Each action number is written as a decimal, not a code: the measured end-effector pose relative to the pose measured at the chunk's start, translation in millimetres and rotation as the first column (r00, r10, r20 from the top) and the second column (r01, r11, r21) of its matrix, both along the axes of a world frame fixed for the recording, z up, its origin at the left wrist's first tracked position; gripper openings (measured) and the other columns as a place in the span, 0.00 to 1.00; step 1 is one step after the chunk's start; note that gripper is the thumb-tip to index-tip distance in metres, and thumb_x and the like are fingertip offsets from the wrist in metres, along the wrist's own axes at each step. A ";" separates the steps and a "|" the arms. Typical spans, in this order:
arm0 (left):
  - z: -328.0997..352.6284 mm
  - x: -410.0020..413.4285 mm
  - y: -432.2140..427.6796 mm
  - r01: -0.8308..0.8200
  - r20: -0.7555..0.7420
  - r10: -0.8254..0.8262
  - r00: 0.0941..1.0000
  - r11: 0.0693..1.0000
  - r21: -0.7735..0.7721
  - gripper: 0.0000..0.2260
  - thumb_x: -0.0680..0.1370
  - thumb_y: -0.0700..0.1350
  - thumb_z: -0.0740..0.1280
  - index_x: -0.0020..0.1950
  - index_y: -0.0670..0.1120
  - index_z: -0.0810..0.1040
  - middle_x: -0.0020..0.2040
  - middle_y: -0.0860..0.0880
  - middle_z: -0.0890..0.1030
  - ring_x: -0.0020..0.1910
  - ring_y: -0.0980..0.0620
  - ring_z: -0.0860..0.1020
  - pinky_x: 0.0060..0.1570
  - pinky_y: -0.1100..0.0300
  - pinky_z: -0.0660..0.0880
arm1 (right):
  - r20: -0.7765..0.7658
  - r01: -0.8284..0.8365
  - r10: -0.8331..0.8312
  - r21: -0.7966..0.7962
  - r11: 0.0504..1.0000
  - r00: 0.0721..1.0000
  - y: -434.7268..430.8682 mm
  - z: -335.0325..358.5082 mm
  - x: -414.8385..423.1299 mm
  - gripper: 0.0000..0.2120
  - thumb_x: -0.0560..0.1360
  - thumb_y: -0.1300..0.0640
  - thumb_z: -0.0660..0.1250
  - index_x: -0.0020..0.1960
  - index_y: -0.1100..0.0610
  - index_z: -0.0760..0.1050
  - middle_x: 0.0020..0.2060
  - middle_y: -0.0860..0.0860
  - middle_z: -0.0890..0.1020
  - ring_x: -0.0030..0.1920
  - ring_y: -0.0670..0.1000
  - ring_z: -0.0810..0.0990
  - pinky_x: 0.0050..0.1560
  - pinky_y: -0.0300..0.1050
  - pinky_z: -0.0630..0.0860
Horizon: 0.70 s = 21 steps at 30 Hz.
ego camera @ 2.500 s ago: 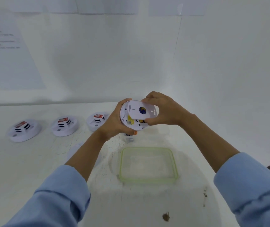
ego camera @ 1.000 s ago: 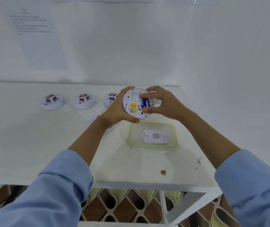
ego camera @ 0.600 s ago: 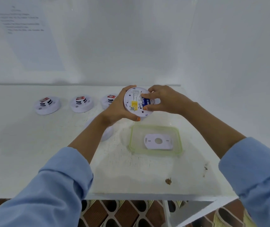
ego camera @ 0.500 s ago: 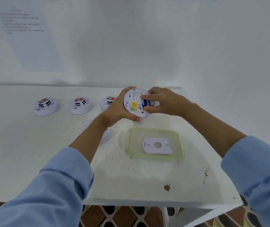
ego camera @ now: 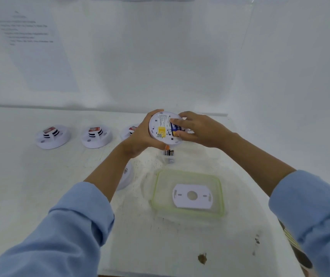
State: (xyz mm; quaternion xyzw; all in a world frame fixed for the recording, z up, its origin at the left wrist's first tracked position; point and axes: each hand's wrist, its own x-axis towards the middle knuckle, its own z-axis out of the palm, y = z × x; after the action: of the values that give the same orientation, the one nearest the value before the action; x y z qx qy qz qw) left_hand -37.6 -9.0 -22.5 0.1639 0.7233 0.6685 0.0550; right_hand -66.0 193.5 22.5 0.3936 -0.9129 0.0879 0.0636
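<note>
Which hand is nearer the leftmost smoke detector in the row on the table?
Left. The left hand grips the raised detector by its left edge, to the right of the leftmost detector; the right hand is farther right, pinching the raised detector's blue battery.

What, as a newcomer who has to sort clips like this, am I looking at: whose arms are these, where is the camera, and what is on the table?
No machine here: a person in blue sleeves works bare-handed, filmed by one wide-angle camera worn on their head, looking down. The left hand grips a round white smoke detector, its back facing the camera. The right hand pinches the blue battery in that back. On the white table lie a green-rimmed container holding a white mounting plate, two more detectors in a row at the left, a third detector partly hidden behind the left hand, and what looks like a small pack of batteries beyond the container.
</note>
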 end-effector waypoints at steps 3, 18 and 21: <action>3.6 -7.6 -3.1 0.032 0.000 -0.032 0.999 0.999 -0.018 0.46 0.57 0.29 0.74 0.70 0.48 0.59 0.60 0.50 0.72 0.57 0.55 0.76 0.47 0.60 0.78 | 0.106 0.033 -0.020 -0.124 0.992 0.994 1.9 3.8 -6.5 0.23 0.74 0.45 0.65 0.67 0.49 0.70 0.64 0.52 0.72 0.57 0.52 0.73 0.55 0.42 0.70; 0.1 -22.9 -5.7 0.059 -0.034 -0.063 0.997 0.992 -0.108 0.44 0.57 0.32 0.75 0.69 0.49 0.60 0.60 0.51 0.72 0.58 0.55 0.74 0.49 0.63 0.77 | 0.335 0.168 -0.044 -0.351 0.921 0.941 -9.7 1.1 -25.9 0.22 0.61 0.56 0.79 0.50 0.51 0.74 0.51 0.50 0.70 0.53 0.48 0.70 0.49 0.31 0.67; -1.7 -24.4 -12.4 0.049 -0.042 -0.054 0.998 0.994 -0.094 0.46 0.54 0.37 0.78 0.68 0.51 0.60 0.60 0.52 0.71 0.59 0.55 0.74 0.49 0.63 0.77 | 0.370 0.213 -0.050 -0.415 0.885 0.928 -8.6 5.6 -22.7 0.19 0.61 0.57 0.78 0.49 0.51 0.74 0.51 0.50 0.70 0.52 0.47 0.70 0.47 0.29 0.65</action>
State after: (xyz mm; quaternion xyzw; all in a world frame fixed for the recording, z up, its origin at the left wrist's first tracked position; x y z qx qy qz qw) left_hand -62.0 -21.4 -24.2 0.1945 0.7503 0.6287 0.0638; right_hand -88.7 184.9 28.1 0.2826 -0.8894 0.3593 -0.0045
